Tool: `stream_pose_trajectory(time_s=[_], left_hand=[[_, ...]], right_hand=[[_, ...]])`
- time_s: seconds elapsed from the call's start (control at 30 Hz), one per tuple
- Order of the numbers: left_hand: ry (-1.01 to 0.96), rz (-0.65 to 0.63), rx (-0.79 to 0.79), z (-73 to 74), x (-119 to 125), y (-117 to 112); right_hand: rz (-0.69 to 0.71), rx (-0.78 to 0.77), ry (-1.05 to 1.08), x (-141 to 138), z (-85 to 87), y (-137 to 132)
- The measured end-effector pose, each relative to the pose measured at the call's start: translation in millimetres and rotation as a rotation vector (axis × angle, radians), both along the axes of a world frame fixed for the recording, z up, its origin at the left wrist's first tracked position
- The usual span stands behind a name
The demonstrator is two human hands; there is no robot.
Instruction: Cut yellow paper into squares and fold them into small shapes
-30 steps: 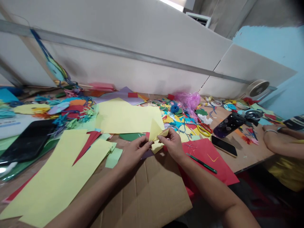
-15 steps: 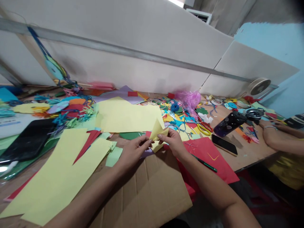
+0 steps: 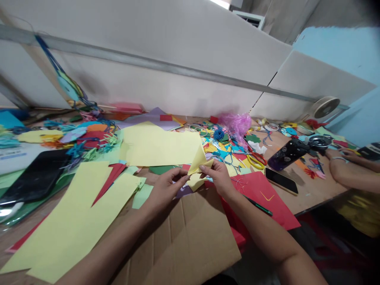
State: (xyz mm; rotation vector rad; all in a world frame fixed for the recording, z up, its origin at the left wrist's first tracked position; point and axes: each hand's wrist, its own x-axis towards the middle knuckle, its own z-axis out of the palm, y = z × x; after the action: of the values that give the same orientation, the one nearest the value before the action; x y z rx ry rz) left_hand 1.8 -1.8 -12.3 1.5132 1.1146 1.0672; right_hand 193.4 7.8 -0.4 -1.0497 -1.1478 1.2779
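Observation:
Both of my hands meet over the middle of the table on a small folded piece of yellow paper [image 3: 198, 163]. My left hand [image 3: 166, 189] pinches its lower left edge with thumb and fingers closed. My right hand [image 3: 217, 177] grips the right side, thumb on top of a raised triangular flap. The paper is held just above a brown cardboard sheet [image 3: 190, 241] that lies under my forearms.
Large yellow sheets [image 3: 74, 221] lie at left and behind. A red sheet [image 3: 261, 198] with a green pen [image 3: 258, 206] lies right, beside a phone [image 3: 280, 180], scissors [image 3: 255, 160], a dark bottle [image 3: 289, 152] and scraps. Another person's arm [image 3: 350, 174] rests at far right.
The triangular flap of the yellow paper has been folded over further between my fingers. My hands stay in nearly the same place.

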Motion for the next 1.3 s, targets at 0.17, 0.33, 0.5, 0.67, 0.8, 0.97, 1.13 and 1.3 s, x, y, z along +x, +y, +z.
stream_pose_trajectory(time_s=[0.17, 0.33, 0.5, 0.67, 0.8, 0.97, 1.13, 1.3], left_hand=[[0.009, -0.001, 0.009, 2.4, -0.5, -1.3], [0.033, 0.006, 0.014, 3.5, -1.5, -2.5], [0.004, 0.012, -0.021, 3.9, -0.6, -2.4], [-0.051, -0.042, -0.102, 4.3, -1.1, -1.5], [0.029, -0.067, -0.036, 3.4, -2.3, -1.1], [0.113, -0.05, 0.062, -2.0, -2.9, 0.5], [0.01, -0.067, -0.049, -6.9, -1.9, 1.8], [-0.111, -0.102, -0.147, -8.5, -0.6, 2.3]], right_hand=[[0.006, -0.004, 0.017, -0.5, -0.9, 0.4], [0.024, 0.0, 0.043, -1.7, -1.5, 0.0], [0.027, -0.002, 0.034, -2.4, -5.3, -1.1], [0.005, 0.03, -0.006, -2.2, -7.9, -1.3], [0.006, 0.055, -0.055, -2.8, -6.3, -2.9], [0.049, 0.026, -0.084, -6.3, -4.7, -7.0], [0.063, 0.02, -0.071, -8.5, -6.4, -8.2], [0.066, 0.008, -0.044, -8.5, -8.2, -6.3]])
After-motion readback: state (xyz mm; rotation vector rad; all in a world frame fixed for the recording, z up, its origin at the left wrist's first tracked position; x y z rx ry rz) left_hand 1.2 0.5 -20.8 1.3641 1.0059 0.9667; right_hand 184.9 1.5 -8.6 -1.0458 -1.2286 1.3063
